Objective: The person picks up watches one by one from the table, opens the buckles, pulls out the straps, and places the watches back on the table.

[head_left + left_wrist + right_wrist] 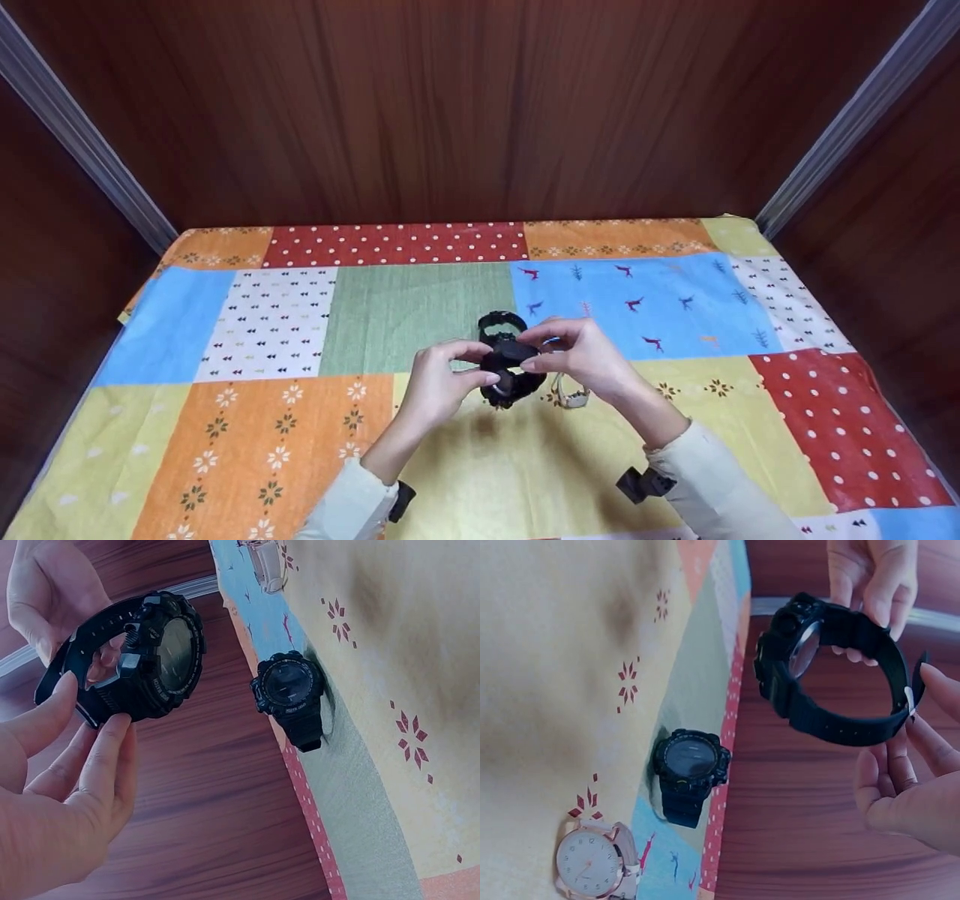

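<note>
Both hands hold up a black digital wristwatch (169, 652) above the cloth. My left hand (442, 375) pinches its strap close to the case, thumb on one side and fingers on the other, as the left wrist view shows. With thumb and fingertips, my right hand (589, 356) pinches the strap by the metal buckle (910, 701), where the strap's loose tip sticks out. The strap forms a loop. Beyond the hands, a second black digital watch (690, 757) lies on the cloth. A watch with a pale round dial (589, 862) and light strap lies close to the right hand.
A patchwork-print cloth (285, 450) covers the table. Brown wood-look panels (420, 112) rise behind it and at both sides, with metal strips (847, 120) at the corners. A small black device (645, 484) sits at the right sleeve's cuff.
</note>
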Tool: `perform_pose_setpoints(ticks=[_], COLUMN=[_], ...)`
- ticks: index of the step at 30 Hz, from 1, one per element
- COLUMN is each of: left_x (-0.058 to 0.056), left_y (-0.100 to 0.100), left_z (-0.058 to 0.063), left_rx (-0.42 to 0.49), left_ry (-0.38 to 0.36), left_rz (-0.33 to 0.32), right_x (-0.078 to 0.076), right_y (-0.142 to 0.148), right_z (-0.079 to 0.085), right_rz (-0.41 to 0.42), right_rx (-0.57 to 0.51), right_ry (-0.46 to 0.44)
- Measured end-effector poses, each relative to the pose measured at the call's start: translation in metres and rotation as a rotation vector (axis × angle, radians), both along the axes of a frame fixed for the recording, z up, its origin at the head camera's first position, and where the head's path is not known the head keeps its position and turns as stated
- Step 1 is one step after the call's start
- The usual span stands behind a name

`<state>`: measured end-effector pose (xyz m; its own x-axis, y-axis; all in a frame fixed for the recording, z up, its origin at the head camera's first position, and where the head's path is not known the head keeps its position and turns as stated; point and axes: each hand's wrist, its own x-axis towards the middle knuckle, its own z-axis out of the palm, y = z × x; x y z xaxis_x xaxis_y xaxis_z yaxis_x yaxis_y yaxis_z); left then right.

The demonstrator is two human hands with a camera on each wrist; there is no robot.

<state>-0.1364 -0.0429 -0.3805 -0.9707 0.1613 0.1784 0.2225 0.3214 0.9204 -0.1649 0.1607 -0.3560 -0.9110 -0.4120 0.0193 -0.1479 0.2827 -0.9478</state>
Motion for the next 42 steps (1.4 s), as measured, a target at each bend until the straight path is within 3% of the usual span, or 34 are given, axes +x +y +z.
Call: perform_pose_setpoints(ticks=[8,15,28,37,42], left_x=[0.000,0.001,0.000,0.000,0.001], left_y=[0.001,0.001,0.000,-0.001,-0.001], left_z=[-0.001,0.000,0.001,0.000,0.001], left_rx=[-0.025,-0.034,-0.021,-0.026,-0.039], left_ry=[0.038,0.050,0.013,0.005,0.020], left_rz=[-0.004,-0.001,-0.007,-0.003,-0.003], right_x=[0.001,0.001,0.000,-0.001,-0.001], right_y=[-0.005,-0.006,-0.002,0.004,0.008], right_z=[0.001,0.003,0.004,0.005,0.004], right_rz=[0.016,0.017,0.020,0.011,0.009], right_rx=[0.097,0.119,0.098,-0.010,-0.040], right_ry=[0.126,0.151,0.122,0.001,-0.019])
